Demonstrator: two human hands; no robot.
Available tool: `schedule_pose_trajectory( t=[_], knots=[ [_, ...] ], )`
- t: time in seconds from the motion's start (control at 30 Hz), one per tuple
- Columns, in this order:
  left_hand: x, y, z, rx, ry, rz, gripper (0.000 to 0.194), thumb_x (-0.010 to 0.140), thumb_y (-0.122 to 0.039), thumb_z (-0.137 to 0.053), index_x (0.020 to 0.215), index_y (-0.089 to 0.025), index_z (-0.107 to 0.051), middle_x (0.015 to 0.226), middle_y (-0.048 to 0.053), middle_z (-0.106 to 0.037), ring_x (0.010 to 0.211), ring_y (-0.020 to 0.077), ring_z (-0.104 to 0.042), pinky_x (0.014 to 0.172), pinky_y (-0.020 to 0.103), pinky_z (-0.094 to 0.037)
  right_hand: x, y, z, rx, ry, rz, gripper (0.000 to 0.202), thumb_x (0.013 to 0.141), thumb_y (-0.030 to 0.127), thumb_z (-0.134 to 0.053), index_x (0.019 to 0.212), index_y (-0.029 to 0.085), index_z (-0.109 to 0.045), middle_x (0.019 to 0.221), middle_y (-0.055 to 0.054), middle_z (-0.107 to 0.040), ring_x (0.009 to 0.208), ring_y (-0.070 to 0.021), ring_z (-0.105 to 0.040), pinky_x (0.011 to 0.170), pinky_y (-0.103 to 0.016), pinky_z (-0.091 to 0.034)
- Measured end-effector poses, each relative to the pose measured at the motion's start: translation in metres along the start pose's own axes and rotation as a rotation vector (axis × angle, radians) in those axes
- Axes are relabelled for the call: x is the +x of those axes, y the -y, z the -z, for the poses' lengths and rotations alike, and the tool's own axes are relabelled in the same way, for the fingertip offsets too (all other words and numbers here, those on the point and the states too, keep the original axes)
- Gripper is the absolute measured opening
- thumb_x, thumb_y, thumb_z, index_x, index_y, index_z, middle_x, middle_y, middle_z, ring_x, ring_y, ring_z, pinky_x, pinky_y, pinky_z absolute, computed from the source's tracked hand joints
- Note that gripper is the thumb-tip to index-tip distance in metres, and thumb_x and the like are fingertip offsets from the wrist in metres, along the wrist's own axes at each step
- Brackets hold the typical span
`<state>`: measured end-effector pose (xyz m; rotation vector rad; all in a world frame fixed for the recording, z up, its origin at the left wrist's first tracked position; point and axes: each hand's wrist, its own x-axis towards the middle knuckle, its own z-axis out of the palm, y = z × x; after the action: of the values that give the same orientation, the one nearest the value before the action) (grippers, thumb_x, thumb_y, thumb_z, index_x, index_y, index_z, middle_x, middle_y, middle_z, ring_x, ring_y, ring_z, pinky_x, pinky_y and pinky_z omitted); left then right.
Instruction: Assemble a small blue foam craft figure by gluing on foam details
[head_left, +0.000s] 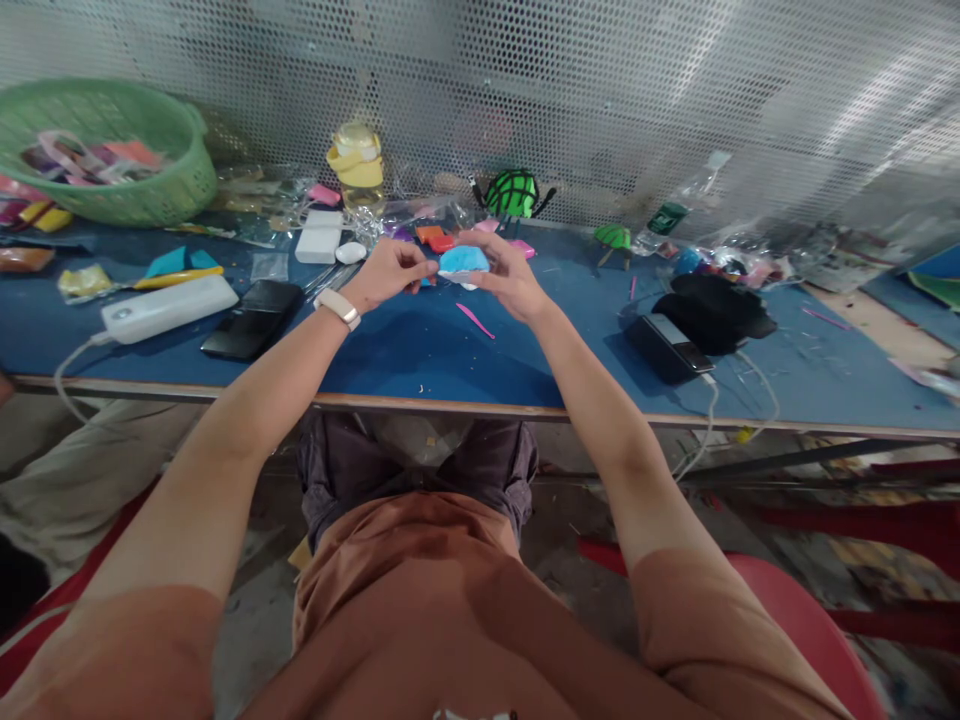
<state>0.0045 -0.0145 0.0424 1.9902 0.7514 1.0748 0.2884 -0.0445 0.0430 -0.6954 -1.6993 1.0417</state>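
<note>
Over the blue table (405, 350), my right hand (514, 275) is wrapped round a small dome-shaped piece, light blue on top and white below (463, 263). Just left of that piece is my left hand (395, 272), its thumb and fingertips pinched together; what they hold, if anything, is too small to make out. A thin pink tool (475, 320) lies on the table below the hands. Orange and red clay pieces (437, 238) lie behind them, partly hidden. A white egg-shaped piece (350, 252) rests left of my left hand.
A green basket (172, 180), yellow-lidded bottle (358, 165), white power bank (171, 309) and black phone (253, 320) are at left. Behind stands a green-and-black turtle-like figure (512, 193). At right are a smaller green one (613, 236), clear bottle (679, 210) and black device (666, 348).
</note>
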Motion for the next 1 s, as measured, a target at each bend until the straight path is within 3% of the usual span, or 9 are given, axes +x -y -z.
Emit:
schedule_pose_trajectory(
  t=[0.1, 0.2, 0.47, 0.6, 0.8, 1.0],
  knots=[
    [0.001, 0.004, -0.002, -0.085, -0.035, 0.031, 0.057, 0.101, -0.067, -0.096, 0.076, -0.019, -0.078, 0.062, 0.006, -0.07, 0.053, 0.0124, -0.06, 0.054, 0.026, -0.048, 0.002, -0.005, 0.002, -0.109, 0.023, 0.075, 0.098, 0.06, 0.071, -0.117, 0.143, 0.035, -0.08, 0.156, -0.007, -0.08, 0.144, -0.0375, -0.076, 0.131, -0.061, -0.062],
    [0.001, 0.007, -0.005, -0.156, -0.004, 0.05, 0.062, 0.097, -0.069, -0.098, 0.071, -0.019, -0.073, 0.07, 0.008, -0.075, 0.055, 0.0113, -0.061, 0.052, 0.026, -0.049, 0.004, -0.01, 0.004, -0.158, 0.019, 0.091, 0.084, 0.072, 0.076, -0.11, 0.139, 0.034, -0.082, 0.152, -0.009, -0.082, 0.142, -0.0376, -0.077, 0.128, -0.062, -0.064],
    [-0.001, 0.007, -0.01, -0.107, -0.018, 0.036, 0.057, 0.094, -0.049, -0.104, 0.066, -0.021, -0.064, 0.059, 0.002, -0.066, 0.054, 0.0092, -0.059, 0.054, 0.023, -0.047, 0.003, -0.016, 0.002, -0.17, 0.03, 0.074, 0.082, 0.078, 0.08, -0.104, 0.139, 0.031, -0.082, 0.148, -0.01, -0.085, 0.136, -0.036, -0.08, 0.119, -0.059, -0.069],
    [0.0, 0.009, -0.012, -0.119, -0.063, 0.039, 0.053, 0.095, -0.046, -0.102, 0.067, -0.021, -0.064, 0.058, 0.001, -0.065, 0.052, 0.0084, -0.057, 0.051, 0.023, -0.042, 0.002, -0.016, 0.0, -0.176, 0.005, 0.051, 0.087, 0.074, 0.084, -0.105, 0.14, 0.03, -0.081, 0.153, -0.01, -0.083, 0.137, -0.0372, -0.079, 0.117, -0.06, -0.069],
    [0.001, 0.01, -0.012, -0.149, -0.065, 0.014, 0.057, 0.092, -0.054, -0.104, 0.067, -0.022, -0.064, 0.057, 0.002, -0.065, 0.051, 0.0088, -0.057, 0.05, 0.024, -0.043, 0.0, -0.01, -0.004, -0.192, -0.027, 0.029, 0.089, 0.073, 0.089, -0.101, 0.138, 0.033, -0.082, 0.156, -0.01, -0.08, 0.145, -0.0401, -0.075, 0.123, -0.064, -0.066],
    [0.0, 0.009, -0.014, -0.166, -0.108, 0.021, 0.058, 0.088, -0.049, -0.107, 0.07, -0.024, -0.058, 0.056, -0.002, -0.061, 0.05, 0.0074, -0.053, 0.052, 0.024, -0.044, -0.001, -0.004, -0.011, -0.165, 0.001, 0.024, 0.114, 0.061, 0.09, -0.106, 0.157, 0.036, -0.075, 0.158, -0.012, -0.079, 0.152, -0.0442, -0.072, 0.131, -0.069, -0.061]
  ],
)
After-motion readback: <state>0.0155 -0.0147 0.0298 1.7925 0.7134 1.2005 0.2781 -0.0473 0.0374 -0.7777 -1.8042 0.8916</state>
